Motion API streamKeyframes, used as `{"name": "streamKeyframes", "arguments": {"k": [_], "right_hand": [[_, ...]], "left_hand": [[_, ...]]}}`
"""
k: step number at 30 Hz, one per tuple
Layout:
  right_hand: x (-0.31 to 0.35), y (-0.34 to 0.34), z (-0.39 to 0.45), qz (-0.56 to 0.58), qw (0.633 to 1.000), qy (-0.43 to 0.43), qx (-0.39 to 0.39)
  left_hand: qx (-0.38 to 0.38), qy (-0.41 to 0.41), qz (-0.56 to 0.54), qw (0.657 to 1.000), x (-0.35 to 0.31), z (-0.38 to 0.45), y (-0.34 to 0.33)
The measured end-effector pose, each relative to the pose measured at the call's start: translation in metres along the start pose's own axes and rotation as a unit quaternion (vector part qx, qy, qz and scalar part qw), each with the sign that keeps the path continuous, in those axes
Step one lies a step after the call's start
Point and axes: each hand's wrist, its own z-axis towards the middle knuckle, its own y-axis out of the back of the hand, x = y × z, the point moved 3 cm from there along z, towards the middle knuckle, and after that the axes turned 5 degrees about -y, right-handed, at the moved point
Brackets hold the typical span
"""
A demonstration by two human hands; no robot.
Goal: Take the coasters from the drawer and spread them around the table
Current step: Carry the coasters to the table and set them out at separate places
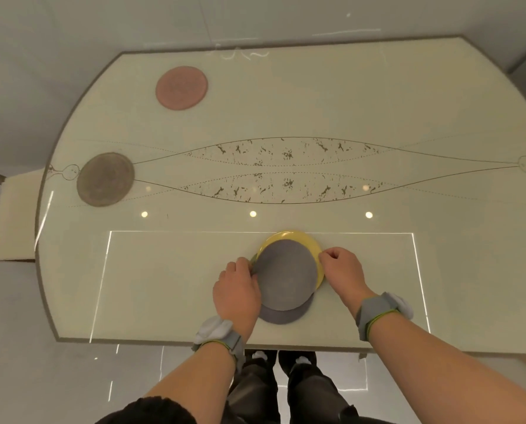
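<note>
Pink coaster (181, 88) and brown coaster (105, 179) already placed far left. Left hand (237, 293) and right hand (342, 272) pinch the near stack (284, 278)'s edges; it remains to spread.

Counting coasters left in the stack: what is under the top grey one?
Under the grey coaster: a yellow coaster and a darker one. Any others are covered.

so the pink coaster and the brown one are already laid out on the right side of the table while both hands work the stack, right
Not quite: the head view shows the pink coaster and brown coaster on the table's left side. The left hand and right hand are indeed both at the stack.
</note>
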Motion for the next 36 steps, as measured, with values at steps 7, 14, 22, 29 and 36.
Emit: {"name": "streamKeyframes", "arguments": {"k": [7,14,22,29,36], "right_hand": [[0.0,-0.007,-0.029,-0.039,0.999,-0.004,-0.031],[0.009,-0.013,-0.059,0.054,0.998,-0.027,-0.036],[0.026,0.023,-0.083,0.109,0.989,0.024,-0.1],[0.032,0.102,-0.072,0.097,0.983,0.035,-0.155],[0.014,0.217,-0.01,0.049,0.981,0.005,-0.188]], "left_hand": [[0.018,0.036,-0.084,0.996,0.056,-0.012,0.023],[0.007,0.045,-0.161,0.986,0.066,-0.015,0.057],[0.001,-0.019,-0.183,0.983,0.038,-0.002,0.095],[-0.034,-0.054,-0.206,0.977,-0.031,0.012,0.125],[-0.073,-0.122,-0.111,0.984,-0.125,0.04,0.105]]}}
